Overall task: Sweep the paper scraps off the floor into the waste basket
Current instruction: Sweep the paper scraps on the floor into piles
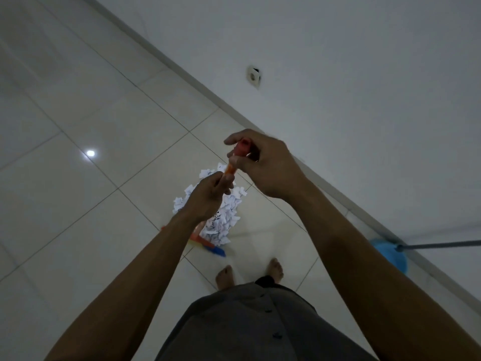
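Observation:
I hold a broom upright by its orange handle (230, 169), which ends in a red cap (243, 147). My right hand (263, 162) is closed around the top of the handle just under the cap. My left hand (208, 196) grips the handle lower down. The broom's colourful head (208, 244) rests on the white tiled floor (78, 165), partly hidden by my left forearm. A heap of white paper scraps (223, 217) lies on the floor against the broom head, in front of my bare feet (276, 269). No waste basket is in view.
A white wall (338, 74) with a skirting board runs diagonally on the right and carries a socket (253, 76). A light blue dustpan (390, 256) with a long grey handle (442, 244) stands on the floor by the wall at my right.

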